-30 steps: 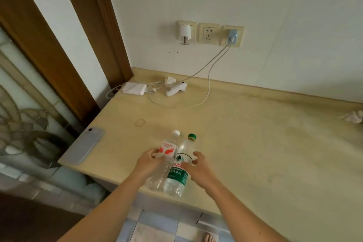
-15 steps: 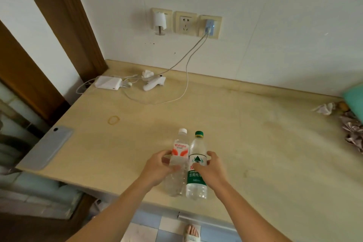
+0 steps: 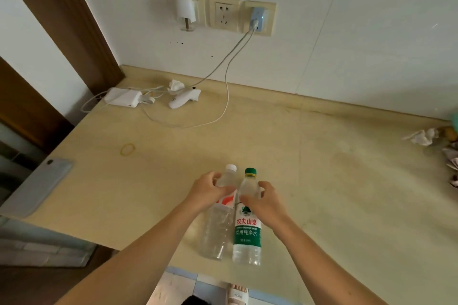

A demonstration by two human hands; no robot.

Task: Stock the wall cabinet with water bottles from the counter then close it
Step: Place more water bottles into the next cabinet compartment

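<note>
Right now I see two water bottles standing side by side, touching, near the front edge of the counter (image 3: 322,168). My left hand (image 3: 210,193) curls its fingers round the shoulder of the white-cap bottle (image 3: 219,225). My right hand (image 3: 266,202) curls round the shoulder of the green-cap bottle (image 3: 247,233). Both hands hold high up, close to the caps.

The wall cabinet is not in view, so I cannot tell if its door is open.

I think a few things could go wrong. The bottles are smooth and round, so one could slip out if I lift too fast. The white-cap bottle looks thin and may squash in my grip. They stand close to the edge, so a bump could tip one onto the floor. With both hands full, I have no free hand for the cabinet door.
</note>
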